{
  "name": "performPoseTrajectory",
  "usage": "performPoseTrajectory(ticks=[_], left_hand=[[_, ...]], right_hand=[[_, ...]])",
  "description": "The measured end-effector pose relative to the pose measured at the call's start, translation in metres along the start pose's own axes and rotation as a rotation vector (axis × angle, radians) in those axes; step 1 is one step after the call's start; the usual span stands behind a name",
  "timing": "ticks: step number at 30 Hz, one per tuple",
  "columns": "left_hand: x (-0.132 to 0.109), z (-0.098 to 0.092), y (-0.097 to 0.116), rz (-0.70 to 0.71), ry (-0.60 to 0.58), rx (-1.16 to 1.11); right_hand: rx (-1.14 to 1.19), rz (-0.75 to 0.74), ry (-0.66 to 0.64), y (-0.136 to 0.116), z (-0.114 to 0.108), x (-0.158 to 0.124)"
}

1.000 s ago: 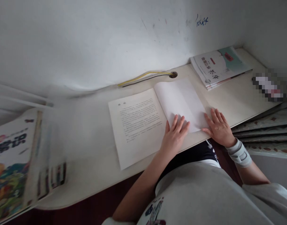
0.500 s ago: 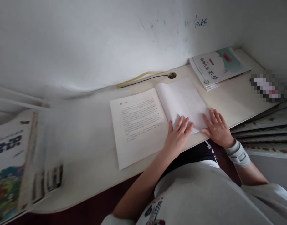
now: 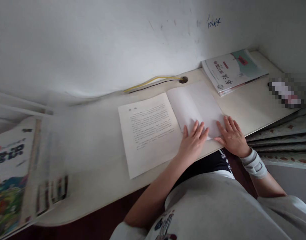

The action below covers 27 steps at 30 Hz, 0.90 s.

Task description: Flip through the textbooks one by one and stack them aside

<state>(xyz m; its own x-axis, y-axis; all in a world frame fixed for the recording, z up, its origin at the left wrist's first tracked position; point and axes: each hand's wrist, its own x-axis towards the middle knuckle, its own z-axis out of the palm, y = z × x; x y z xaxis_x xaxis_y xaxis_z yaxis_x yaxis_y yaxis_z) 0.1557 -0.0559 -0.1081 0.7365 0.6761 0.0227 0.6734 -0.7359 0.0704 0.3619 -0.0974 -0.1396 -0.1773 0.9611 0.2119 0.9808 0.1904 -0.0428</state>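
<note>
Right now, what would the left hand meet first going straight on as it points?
Beyond the page under it, the left hand would likely meet the books first; depth is unclear.

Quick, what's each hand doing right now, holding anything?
Left hand: open, fingers spread on the blank page of the book, gripping nothing.
Right hand: open, at that page's right edge, gripping nothing.

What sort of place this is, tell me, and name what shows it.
Probably a study corner, perhaps in a home: a pale desk runs along a wall, an open book lies on it, and a stack of books sits farther right.
</note>
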Motion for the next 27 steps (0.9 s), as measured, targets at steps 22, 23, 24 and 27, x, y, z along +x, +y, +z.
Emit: performPoseTrajectory(ticks=[22, 23, 24, 27], left_hand=[[-0.089, -0.025, -0.083, -0.774, 0.308, 0.047], [-0.104, -0.026, -0.094, -0.911, 0.26, 0.071], [-0.117, -0.028, -0.103, -1.029, 0.189, 0.071], [-0.143, -0.032, -0.116, -1.218, 0.018, -0.027]], right_hand=[[0.11, 0.003, 0.142, 0.005, -0.002, -0.001], [0.116, -0.025, 0.162, -0.002, -0.005, 0.001], [0.121, -0.08, 0.173, -0.012, -0.008, 0.004], [0.154, -0.339, 0.129, -0.05, -0.015, 0.013]])
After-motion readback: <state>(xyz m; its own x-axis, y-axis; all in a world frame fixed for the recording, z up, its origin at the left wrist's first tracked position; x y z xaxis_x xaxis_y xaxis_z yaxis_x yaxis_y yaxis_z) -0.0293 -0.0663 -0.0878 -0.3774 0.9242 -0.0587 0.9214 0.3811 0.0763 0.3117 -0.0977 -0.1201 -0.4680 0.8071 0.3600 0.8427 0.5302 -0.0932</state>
